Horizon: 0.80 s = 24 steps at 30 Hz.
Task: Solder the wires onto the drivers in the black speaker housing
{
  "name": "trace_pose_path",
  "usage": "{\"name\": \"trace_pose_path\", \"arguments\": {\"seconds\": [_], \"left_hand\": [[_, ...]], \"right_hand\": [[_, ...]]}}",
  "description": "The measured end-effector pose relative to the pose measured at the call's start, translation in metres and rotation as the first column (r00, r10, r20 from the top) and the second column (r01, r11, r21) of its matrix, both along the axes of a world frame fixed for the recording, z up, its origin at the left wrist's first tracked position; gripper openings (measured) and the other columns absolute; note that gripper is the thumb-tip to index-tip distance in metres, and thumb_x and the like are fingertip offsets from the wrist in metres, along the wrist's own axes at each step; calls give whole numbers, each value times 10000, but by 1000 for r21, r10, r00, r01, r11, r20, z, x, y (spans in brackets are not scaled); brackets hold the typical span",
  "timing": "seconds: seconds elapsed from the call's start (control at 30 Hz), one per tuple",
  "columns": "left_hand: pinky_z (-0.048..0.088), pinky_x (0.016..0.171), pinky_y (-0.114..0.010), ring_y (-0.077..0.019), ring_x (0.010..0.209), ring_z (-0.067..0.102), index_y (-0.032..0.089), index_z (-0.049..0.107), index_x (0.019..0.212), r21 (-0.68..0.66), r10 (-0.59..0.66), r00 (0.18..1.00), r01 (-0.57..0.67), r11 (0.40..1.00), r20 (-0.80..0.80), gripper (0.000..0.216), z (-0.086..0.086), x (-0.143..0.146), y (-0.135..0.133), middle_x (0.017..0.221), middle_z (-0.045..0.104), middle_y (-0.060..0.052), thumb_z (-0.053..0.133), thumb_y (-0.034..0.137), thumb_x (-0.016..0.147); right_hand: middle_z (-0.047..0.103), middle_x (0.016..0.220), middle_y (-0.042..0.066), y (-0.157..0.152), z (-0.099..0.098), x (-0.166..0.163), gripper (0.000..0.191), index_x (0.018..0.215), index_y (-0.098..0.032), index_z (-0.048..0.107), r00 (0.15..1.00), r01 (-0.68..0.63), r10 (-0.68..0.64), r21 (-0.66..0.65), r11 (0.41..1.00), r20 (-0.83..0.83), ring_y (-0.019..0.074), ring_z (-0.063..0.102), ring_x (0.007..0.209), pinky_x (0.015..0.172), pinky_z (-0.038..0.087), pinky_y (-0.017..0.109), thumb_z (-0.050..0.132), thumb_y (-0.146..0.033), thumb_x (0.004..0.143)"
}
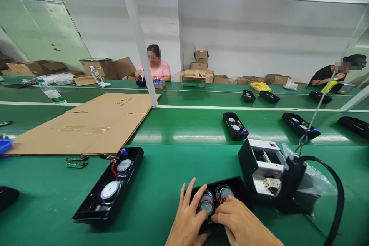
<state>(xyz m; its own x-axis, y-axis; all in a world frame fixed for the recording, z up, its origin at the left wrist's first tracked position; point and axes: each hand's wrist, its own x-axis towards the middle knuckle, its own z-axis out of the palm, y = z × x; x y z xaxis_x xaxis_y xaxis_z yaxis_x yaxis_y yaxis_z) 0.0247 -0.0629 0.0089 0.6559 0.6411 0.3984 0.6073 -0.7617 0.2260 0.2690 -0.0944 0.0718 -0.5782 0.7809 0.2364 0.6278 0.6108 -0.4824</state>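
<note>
A black speaker housing [227, 190] with two round drivers lies at the near edge of the green bench. My left hand [188, 215] rests on its left end, fingers stretched out and spread over the rim. My right hand [239, 221] lies over its front, fingers curled down next to the drivers and the red wires. What the right fingertips pinch is hidden. A second open housing [111, 184] with two drivers and red and blue wiring lies to the left.
A hanging electric screwdriver [290, 182] on a cable and a black-and-white box [261, 163] stand at the right. Flat cardboard [95, 123], small circuit boards [76, 162], more housings [235, 126] and bottles lie beyond. Two people sit at the far side.
</note>
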Motion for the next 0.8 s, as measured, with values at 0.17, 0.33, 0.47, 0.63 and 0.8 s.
{"name": "trace_pose_path", "arguments": {"seconds": [0.17,0.33,0.47,0.63,0.8], "left_hand": [[289,1181,-958,-649,1635,193,207,687,962,22,31,999,-30,999,-37,411,1,4,-5,1803,352,-120,829,36,616],[252,1181,-962,-637,1629,232,203,733,932,-205,30,999,-38,978,-40,359,25,7,7,1693,532,-120,876,52,639],[221,1237,-893,-584,1652,234,234,790,904,-522,38,997,-68,850,-69,293,65,8,32,1633,603,-69,964,158,681],[303,1325,-620,-441,1530,518,255,793,780,-719,95,993,-20,694,64,284,92,6,75,1458,723,9,1029,254,621],[549,996,-336,-275,1165,740,223,703,636,-781,84,992,18,625,91,364,95,5,113,1323,780,28,1027,374,565]], "right_hand": [[848,1113,20,-4,-13,10,469,1111,-280,778,990,74,-77,-30,997,-114,228,793,1053,1245,492,498,471,23,929],[846,1077,40,7,3,6,525,1149,-261,789,999,14,-18,-83,996,-39,247,781,1023,1102,568,449,455,50,890],[863,1061,46,44,34,0,526,1072,-254,850,998,28,-12,-301,953,57,242,786,1010,929,564,333,473,47,863],[847,954,12,90,61,-4,376,1042,-256,853,994,52,-4,-448,893,107,207,743,826,735,496,270,607,-80,819],[779,881,2,113,71,-12,371,1053,-234,815,986,111,-40,-470,876,159,199,649,764,606,379,264,739,-157,699]]}}
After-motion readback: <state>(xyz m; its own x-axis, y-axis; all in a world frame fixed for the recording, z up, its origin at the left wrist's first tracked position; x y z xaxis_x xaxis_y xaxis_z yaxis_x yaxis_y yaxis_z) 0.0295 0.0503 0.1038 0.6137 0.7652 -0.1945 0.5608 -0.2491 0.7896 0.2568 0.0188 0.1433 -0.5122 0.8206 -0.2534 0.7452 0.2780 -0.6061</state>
